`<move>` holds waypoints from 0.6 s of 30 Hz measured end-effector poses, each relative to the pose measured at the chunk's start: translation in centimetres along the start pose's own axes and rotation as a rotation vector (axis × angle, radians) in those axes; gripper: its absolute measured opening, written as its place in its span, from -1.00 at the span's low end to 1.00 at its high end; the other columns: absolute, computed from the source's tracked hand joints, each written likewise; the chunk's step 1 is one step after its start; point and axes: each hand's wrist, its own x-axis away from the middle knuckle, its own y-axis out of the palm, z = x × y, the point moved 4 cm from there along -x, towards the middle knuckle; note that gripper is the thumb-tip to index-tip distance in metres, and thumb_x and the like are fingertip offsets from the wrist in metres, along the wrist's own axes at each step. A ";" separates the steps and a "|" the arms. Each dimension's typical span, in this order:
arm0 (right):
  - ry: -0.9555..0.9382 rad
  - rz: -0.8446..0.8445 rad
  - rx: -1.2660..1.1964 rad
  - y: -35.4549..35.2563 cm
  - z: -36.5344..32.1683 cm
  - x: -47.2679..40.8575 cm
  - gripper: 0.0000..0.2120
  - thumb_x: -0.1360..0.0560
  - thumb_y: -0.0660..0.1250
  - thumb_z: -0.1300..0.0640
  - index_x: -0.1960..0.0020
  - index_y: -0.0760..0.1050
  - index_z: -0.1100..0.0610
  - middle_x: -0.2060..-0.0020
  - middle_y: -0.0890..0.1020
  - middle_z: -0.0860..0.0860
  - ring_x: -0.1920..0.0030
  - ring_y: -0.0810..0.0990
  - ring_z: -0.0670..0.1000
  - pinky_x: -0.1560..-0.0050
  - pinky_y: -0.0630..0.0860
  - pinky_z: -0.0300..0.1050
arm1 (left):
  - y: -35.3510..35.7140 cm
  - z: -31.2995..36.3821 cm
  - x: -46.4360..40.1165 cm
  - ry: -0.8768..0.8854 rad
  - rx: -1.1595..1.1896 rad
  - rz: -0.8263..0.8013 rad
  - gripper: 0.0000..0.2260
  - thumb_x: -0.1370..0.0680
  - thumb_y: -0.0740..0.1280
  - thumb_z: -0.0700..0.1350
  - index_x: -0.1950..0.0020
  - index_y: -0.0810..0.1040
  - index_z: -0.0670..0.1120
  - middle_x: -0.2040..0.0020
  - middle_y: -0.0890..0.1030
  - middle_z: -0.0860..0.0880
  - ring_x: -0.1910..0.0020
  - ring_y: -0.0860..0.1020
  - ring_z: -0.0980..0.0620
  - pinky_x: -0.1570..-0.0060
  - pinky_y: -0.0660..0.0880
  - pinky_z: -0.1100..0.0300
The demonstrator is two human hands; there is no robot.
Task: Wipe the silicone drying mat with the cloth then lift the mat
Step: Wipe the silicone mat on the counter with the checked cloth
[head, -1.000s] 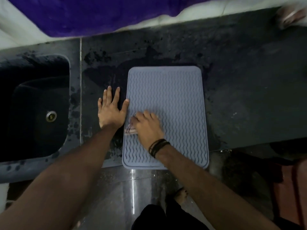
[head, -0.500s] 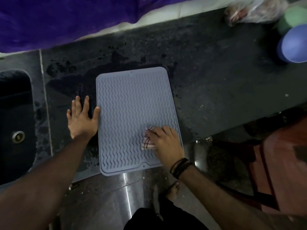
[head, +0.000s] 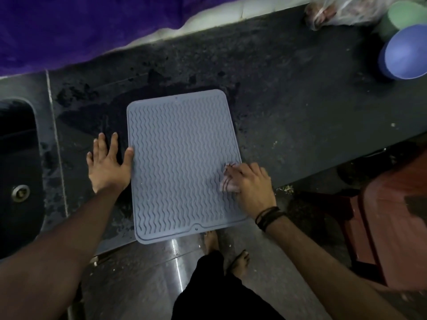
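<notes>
While you look down at the counter, these lines give the count:
Mat: one grey silicone drying mat (head: 182, 162) with wavy ridges lies flat at the centre of the frame on the dark countertop (head: 288, 93), its near edge hanging just past the counter's front
Cloth: one small striped cloth (head: 227, 181) sits on the mat's right edge, mostly covered by your hand
Right hand: your right hand (head: 251, 183) presses down on the cloth, fingers curled over it and holding it against the mat; dark bands circle the wrist
Left hand: your left hand (head: 107, 165) lies flat with fingers spread wide on the counter at centre left, thumb touching the mat's left edge, holding nothing
Sink: one dark sink (head: 16, 172) with a metal drain at the left edge of the frame
Bowls: two at upper right, one blue bowl (head: 406, 51) and one green bowl (head: 402, 17) behind it
Bag: one clear plastic bag (head: 339, 10) along the top edge
Feet: two bare feet at lower centre
</notes>
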 end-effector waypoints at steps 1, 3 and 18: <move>-0.017 0.007 0.004 0.1 -0.1 0.8 -0.44 -0.15 0.50 0.26 -0.14 0.58 0.06 -0.02 0.58 0.01 0.07 0.51 0.12 0.10 0.46 0.00 | 0.0 0.0 0.0 0.005 0.002 0.000 -0.34 -0.66 -0.04 0.37 -0.70 0.02 0.09 -0.70 -0.05 -0.04 -0.67 -0.12 0.00 -0.61 -0.17 -0.05; -0.039 -0.008 -0.011 0.0 -0.4 2.3 -0.44 -0.11 0.50 0.23 -0.11 0.59 0.05 0.01 0.59 0.00 0.09 0.52 0.13 0.13 0.47 0.00 | 0.0 0.0 0.0 -0.001 0.018 -0.005 -0.33 -0.66 -0.04 0.37 -0.69 0.02 0.09 -0.70 -0.05 -0.04 -0.67 -0.13 0.00 -0.61 -0.17 -0.05; -0.054 0.037 -0.079 0.4 -2.9 -9.7 -0.46 -0.09 0.57 0.21 -0.07 0.62 0.06 0.01 0.62 -0.01 0.04 0.56 0.09 0.05 0.50 -0.06 | 0.3 -0.1 -0.1 -0.003 0.034 0.003 -0.28 -0.61 -0.16 0.44 -0.69 -0.01 0.10 -0.70 -0.06 -0.04 -0.67 -0.15 0.01 -0.61 -0.19 -0.03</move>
